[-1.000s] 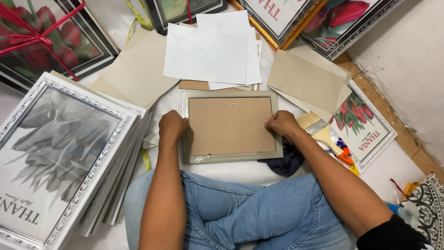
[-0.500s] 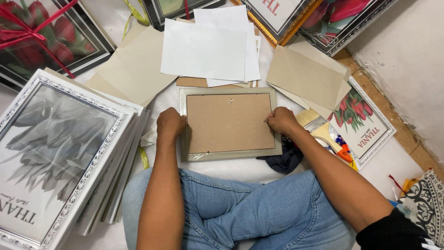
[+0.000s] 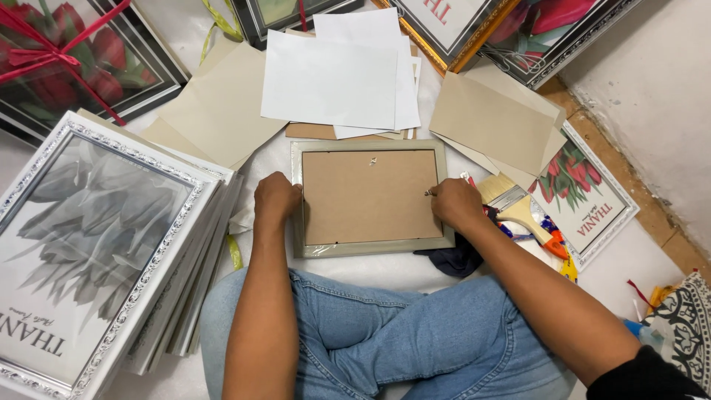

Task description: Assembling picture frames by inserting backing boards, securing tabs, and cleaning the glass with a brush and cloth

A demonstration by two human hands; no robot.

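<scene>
A grey picture frame (image 3: 370, 248) lies face down on the floor in front of my crossed legs, its brown backing board (image 3: 366, 196) facing up. My left hand (image 3: 276, 198) is curled over the frame's left edge and holds it down. At the right edge, the fingertips of my right hand (image 3: 457, 204) pinch a small metal tab (image 3: 429, 192) on the backing. A small hanger (image 3: 373, 160) sits near the board's top.
A stack of silver frames (image 3: 96, 244) lies at my left. White paper sheets (image 3: 333, 81) and beige card sheets (image 3: 496, 122) lie beyond the frame. By my right arm are a paintbrush (image 3: 518, 211), a dark cloth (image 3: 455, 259) and a small tulip print (image 3: 592, 200). A wall (image 3: 652, 81) rises at right.
Both hands stay at the frame's two side edges. The view has shifted only slightly.
</scene>
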